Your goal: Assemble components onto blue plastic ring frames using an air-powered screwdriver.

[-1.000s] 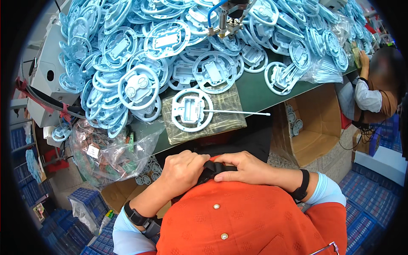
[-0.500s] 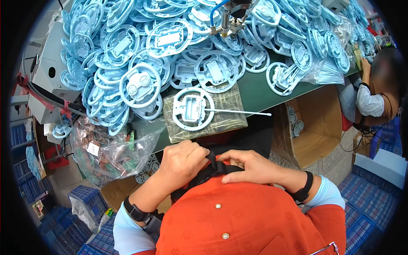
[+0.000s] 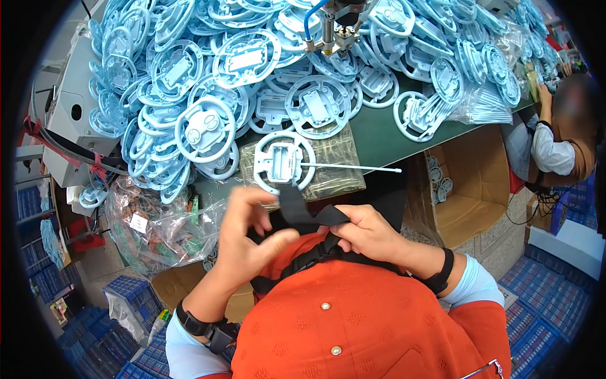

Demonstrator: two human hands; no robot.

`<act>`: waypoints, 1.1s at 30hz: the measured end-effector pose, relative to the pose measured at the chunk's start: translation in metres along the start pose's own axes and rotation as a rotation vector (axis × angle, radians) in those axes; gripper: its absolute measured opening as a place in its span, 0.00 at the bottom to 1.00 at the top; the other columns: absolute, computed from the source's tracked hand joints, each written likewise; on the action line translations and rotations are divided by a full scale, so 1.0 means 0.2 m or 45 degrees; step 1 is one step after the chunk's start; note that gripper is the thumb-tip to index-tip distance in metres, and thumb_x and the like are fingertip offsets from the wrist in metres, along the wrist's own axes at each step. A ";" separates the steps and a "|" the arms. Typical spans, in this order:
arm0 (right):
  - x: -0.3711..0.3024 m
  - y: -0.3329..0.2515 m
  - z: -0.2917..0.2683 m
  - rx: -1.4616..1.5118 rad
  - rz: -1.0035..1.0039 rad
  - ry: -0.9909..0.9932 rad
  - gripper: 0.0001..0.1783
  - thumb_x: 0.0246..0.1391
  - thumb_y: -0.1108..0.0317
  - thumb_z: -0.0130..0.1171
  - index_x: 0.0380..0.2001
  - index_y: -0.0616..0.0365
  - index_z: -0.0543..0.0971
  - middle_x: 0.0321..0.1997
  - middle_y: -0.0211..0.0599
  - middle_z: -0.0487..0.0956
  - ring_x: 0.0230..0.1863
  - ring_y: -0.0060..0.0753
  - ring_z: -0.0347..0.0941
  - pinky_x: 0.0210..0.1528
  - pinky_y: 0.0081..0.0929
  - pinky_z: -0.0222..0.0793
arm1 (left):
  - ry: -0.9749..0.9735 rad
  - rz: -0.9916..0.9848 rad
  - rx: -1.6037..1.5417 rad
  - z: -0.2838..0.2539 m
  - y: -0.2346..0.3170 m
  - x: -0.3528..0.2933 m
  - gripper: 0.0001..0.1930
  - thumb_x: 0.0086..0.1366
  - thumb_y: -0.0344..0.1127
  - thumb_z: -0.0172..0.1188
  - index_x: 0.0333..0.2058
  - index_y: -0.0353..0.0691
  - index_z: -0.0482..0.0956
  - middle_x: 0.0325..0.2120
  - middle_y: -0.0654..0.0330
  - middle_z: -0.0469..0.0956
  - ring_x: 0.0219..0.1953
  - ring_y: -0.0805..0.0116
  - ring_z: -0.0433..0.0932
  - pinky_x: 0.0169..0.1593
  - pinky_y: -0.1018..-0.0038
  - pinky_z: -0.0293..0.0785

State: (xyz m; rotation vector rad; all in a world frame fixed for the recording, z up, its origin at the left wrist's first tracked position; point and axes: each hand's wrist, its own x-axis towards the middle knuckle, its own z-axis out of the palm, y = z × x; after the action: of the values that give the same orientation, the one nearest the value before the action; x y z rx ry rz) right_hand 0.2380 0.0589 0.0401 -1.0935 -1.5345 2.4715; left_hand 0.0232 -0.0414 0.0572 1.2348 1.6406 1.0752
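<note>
A black strap (image 3: pixel 309 215) was held at the person's chest, just below the near edge of the green table (image 3: pixel 385 136), its free end sticking up towards that edge. The right hand (image 3: pixel 369 234) pinched the strap between thumb and fingers on the table's right-hand side; the left hand (image 3: pixel 249 237) gripped the strap's other part, thumb pressed to it, fingers curled above. Both hands were closed on the strap and sat close together, not touching.

On the table just beyond the strap lay a pale blue ring-shaped plastic part (image 3: pixel 284 162) on a clear bag (image 3: pixel 328 167), with a thin white rod (image 3: pixel 353 167) running from it to the right. Further back the table carried a heap of like blue parts (image 3: pixel 252 69), and a pneumatic tool (image 3: pixel 334 25) hung over them. A cardboard box (image 3: pixel 467 183) stood under the table's right end, where another person (image 3: pixel 562 139) sat.

In my judgement, the strap could slip from the right pinch, since only its end was caught. A raised elbow might also knock the ring part off the table.
</note>
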 end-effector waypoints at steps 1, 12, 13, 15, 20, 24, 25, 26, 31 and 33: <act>0.00 0.01 0.01 0.000 -0.001 -0.005 0.09 0.60 0.71 0.49 0.35 0.63 0.78 0.24 0.24 0.74 0.22 0.13 0.65 0.25 0.18 0.63 | -0.229 -0.131 0.096 -0.02 0.00 -0.02 0.23 0.47 0.34 0.78 0.40 0.37 0.78 0.36 0.61 0.71 0.29 0.75 0.70 0.33 0.78 0.70; 0.02 0.10 0.00 -1.039 -0.838 0.292 0.07 0.47 0.71 0.59 0.24 0.63 0.73 0.19 0.43 0.76 0.21 0.50 0.75 0.22 0.40 0.70 | -0.669 -0.207 -0.112 0.22 -0.06 -0.04 0.26 0.54 0.47 0.73 0.41 0.28 0.80 0.36 0.55 0.76 0.36 0.62 0.77 0.39 0.69 0.73; 0.01 0.10 0.00 -1.138 -0.868 0.314 0.07 0.46 0.71 0.60 0.24 0.62 0.73 0.19 0.43 0.76 0.21 0.48 0.76 0.22 0.39 0.70 | -0.667 -0.226 -0.081 0.22 -0.06 -0.04 0.25 0.53 0.45 0.73 0.40 0.28 0.80 0.34 0.55 0.76 0.35 0.63 0.77 0.38 0.69 0.73; -0.01 0.11 -0.01 -1.156 -0.877 0.335 0.07 0.45 0.71 0.60 0.24 0.62 0.73 0.18 0.42 0.75 0.21 0.47 0.76 0.22 0.38 0.70 | -0.668 -0.245 -0.048 0.23 -0.05 -0.05 0.23 0.53 0.44 0.73 0.39 0.28 0.80 0.33 0.56 0.76 0.33 0.64 0.77 0.36 0.70 0.73; -0.04 0.14 -0.02 -1.156 -0.848 0.355 0.06 0.45 0.71 0.60 0.24 0.61 0.73 0.18 0.41 0.75 0.21 0.46 0.75 0.22 0.38 0.70 | -0.661 -0.339 -0.029 0.22 -0.02 -0.06 0.20 0.53 0.42 0.71 0.36 0.29 0.80 0.31 0.56 0.76 0.30 0.67 0.77 0.33 0.71 0.72; -0.06 0.15 -0.02 -1.051 -0.772 0.328 0.04 0.47 0.73 0.57 0.27 0.62 0.75 0.20 0.43 0.77 0.22 0.48 0.76 0.24 0.38 0.72 | -0.658 -0.331 -0.043 0.24 -0.03 -0.07 0.21 0.53 0.41 0.72 0.37 0.29 0.80 0.30 0.56 0.76 0.30 0.67 0.77 0.33 0.71 0.72; -0.06 0.15 -0.02 -1.001 -0.717 0.311 0.04 0.49 0.74 0.56 0.28 0.63 0.75 0.21 0.44 0.78 0.23 0.50 0.77 0.25 0.38 0.72 | -0.653 -0.320 -0.046 0.24 -0.04 -0.08 0.21 0.53 0.41 0.72 0.39 0.30 0.80 0.31 0.57 0.76 0.31 0.68 0.76 0.35 0.72 0.71; -0.06 0.14 -0.02 -1.000 -0.718 0.307 0.04 0.49 0.74 0.56 0.28 0.63 0.75 0.21 0.44 0.78 0.23 0.50 0.77 0.25 0.38 0.72 | -0.646 -0.311 -0.047 0.24 -0.04 -0.08 0.22 0.53 0.41 0.72 0.41 0.31 0.80 0.32 0.58 0.76 0.32 0.70 0.75 0.36 0.73 0.71; -0.02 0.06 -0.05 -0.404 -0.277 0.127 0.07 0.57 0.74 0.49 0.33 0.64 0.76 0.25 0.41 0.78 0.24 0.33 0.77 0.29 0.27 0.72 | -0.675 -0.579 -0.497 0.05 -0.12 -0.10 0.26 0.56 0.37 0.73 0.53 0.39 0.76 0.39 0.67 0.74 0.37 0.79 0.70 0.41 0.82 0.68; -0.03 0.07 -0.07 -0.259 -0.101 0.111 0.07 0.59 0.73 0.49 0.34 0.62 0.76 0.23 0.36 0.76 0.23 0.26 0.74 0.27 0.24 0.70 | -0.510 -0.605 -0.521 -0.07 -0.13 -0.15 0.22 0.55 0.35 0.74 0.48 0.39 0.79 0.36 0.68 0.74 0.35 0.80 0.69 0.39 0.82 0.68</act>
State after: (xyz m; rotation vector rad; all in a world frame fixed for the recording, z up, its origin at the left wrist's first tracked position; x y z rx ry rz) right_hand 0.2556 0.0607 0.0295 -1.1260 -1.7970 2.2251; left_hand 0.0076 -0.0770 0.0402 0.6857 1.2363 0.7520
